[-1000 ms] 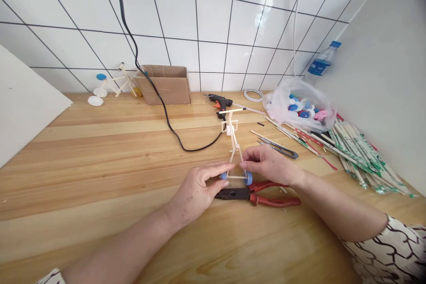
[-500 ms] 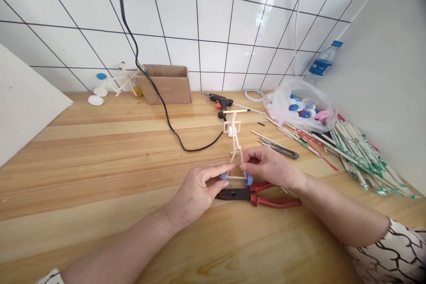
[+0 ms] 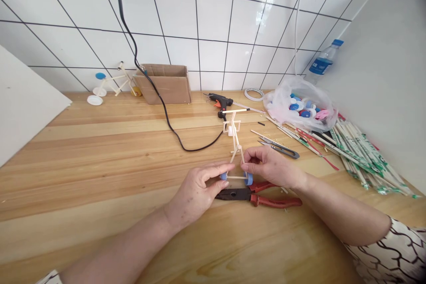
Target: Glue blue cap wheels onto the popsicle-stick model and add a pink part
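Observation:
A small tricycle model (image 3: pixel 235 135) made of pale wooden sticks stands on the table, its near end between my hands. Blue bottle caps form the two near wheels, joined by a stick axle (image 3: pixel 236 177). My left hand (image 3: pixel 203 184) pinches the left blue cap (image 3: pixel 224 176) between thumb and fingers. On the other side, my right hand (image 3: pixel 266 166) has its fingertips closed at the stick and the top of the right blue cap (image 3: pixel 248 179). Just below the axle lie pliers (image 3: pixel 239 194) with red handles, touching or very close to the right cap.
Behind the model lies a black glue gun (image 3: pixel 221 100) with its cable (image 3: pixel 173 128). Thread snips (image 3: pixel 281 147), a bag of bottle caps (image 3: pixel 301 106), wrapped chopsticks (image 3: pixel 366 155) and a water bottle (image 3: pixel 322 62) are at right. A cardboard box (image 3: pixel 166 88) and another model (image 3: pixel 116 82) stand at back left.

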Tool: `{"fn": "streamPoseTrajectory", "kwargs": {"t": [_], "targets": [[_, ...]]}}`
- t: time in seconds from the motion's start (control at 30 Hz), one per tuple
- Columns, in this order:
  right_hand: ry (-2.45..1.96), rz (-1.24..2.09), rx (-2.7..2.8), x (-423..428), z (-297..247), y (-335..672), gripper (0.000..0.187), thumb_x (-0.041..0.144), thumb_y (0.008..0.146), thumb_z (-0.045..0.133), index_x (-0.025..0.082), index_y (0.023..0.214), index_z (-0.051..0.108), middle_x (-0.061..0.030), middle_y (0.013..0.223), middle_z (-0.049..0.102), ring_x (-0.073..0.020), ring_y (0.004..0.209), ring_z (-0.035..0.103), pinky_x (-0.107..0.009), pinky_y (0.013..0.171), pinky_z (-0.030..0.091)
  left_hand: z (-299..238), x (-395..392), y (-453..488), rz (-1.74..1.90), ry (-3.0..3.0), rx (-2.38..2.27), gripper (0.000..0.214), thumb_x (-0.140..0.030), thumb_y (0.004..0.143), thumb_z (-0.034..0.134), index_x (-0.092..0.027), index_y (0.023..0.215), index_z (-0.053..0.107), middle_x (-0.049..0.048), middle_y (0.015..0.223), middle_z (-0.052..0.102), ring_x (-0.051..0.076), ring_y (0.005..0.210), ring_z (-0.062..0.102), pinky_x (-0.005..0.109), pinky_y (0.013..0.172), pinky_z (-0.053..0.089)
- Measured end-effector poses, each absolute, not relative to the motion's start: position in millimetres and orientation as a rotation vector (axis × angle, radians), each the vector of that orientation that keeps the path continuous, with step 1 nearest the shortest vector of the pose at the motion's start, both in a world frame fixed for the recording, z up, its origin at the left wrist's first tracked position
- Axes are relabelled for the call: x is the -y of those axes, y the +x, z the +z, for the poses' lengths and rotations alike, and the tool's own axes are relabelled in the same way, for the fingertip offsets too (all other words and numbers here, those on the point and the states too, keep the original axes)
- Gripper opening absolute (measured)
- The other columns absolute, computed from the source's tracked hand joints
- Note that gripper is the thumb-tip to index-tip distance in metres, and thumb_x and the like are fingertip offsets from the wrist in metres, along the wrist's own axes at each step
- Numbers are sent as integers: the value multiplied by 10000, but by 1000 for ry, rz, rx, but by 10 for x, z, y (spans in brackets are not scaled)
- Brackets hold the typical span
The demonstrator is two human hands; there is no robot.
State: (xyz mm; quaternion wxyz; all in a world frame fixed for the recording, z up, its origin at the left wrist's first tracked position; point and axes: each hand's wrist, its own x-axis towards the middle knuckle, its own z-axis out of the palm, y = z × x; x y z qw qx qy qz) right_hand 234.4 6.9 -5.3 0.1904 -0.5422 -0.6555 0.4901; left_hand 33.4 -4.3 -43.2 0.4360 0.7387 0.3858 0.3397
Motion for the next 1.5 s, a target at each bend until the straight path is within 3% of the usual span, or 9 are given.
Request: {"fn": "streamPoseTrajectory", "kwargs": {"t": [0.63,1.5], "targets": [[-1511,1364,1878,-56,-46,2361,161,280,750,576,148,678,519,51,578,432,-81,544,359,-207,514,297,-434,36,339,801,1854,-1000,348,-118,746,598,-221,1067,682,22,1109,694,186,1029,635,315,958,466],[-1447,1357,1869,-69,-21,2460,151,271,750,602,128,797,596,-6,721,593,-107,643,514,-231,623,427,-471,34,309,758,1924,-1073,306,-201,763,609,-231,1057,684,6,1119,688,193,1023,641,325,955,477]]}}
